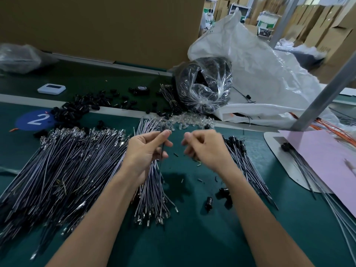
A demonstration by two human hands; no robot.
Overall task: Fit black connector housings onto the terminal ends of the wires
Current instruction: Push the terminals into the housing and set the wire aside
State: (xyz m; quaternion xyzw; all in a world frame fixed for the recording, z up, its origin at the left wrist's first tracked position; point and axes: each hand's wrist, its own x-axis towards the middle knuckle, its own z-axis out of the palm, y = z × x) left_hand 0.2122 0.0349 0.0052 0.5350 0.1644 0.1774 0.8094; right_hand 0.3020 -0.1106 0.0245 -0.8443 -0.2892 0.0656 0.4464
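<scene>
Grey-violet wires [63, 166] with metal tips lie fanned in a big heap at the left of the surface [192, 237], with a smaller bundle [154, 189] in the middle. Loose black housings [77, 108] are scattered at the back, and capped wires [242, 157] lie to the right. A single wire [163, 148] stands pinched in the left hand [146, 149].

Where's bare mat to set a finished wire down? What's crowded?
Bare green mat between the forearms, below the middle wire bundle; a strip between the housed wires and the white board. Crowded: left wire pile, loose black housings along the belt edge.
</scene>
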